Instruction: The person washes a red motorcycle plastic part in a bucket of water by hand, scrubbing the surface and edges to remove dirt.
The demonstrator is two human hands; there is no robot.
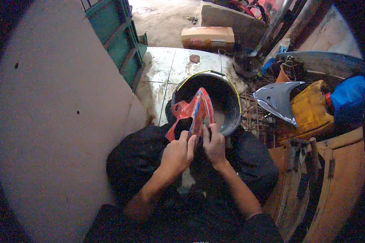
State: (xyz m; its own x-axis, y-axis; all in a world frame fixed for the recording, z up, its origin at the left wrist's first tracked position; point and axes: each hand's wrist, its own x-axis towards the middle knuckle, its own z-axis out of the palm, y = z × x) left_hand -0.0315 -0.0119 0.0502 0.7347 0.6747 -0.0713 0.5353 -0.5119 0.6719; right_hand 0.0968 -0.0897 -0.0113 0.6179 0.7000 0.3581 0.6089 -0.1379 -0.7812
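Note:
A red plastic motorcycle fairing panel (205, 103) with blue and white stripes is tilted over a black bucket (235, 121), its pointed end away from me. My left hand (179, 150) grips the panel's near end, thumb on top. At the right edge of the panel is my right hand (214, 145), blurred, its fingertips against the red surface. Whether those fingers pinch the edge or only touch it, I cannot tell. The bucket stands between my knees, with a yellow-sleeved wire handle (238, 100) lying along its rim. Shadow hides much of its inside.
On the right lie a grey plastic panel (272, 98), a yellow jerrycan (311, 106) and a blue container (349, 92), beside wooden door panels (340, 170). A pale wall (64, 121) and a green metal frame (115, 39) bound the left. Ahead sits a tan block (208, 35).

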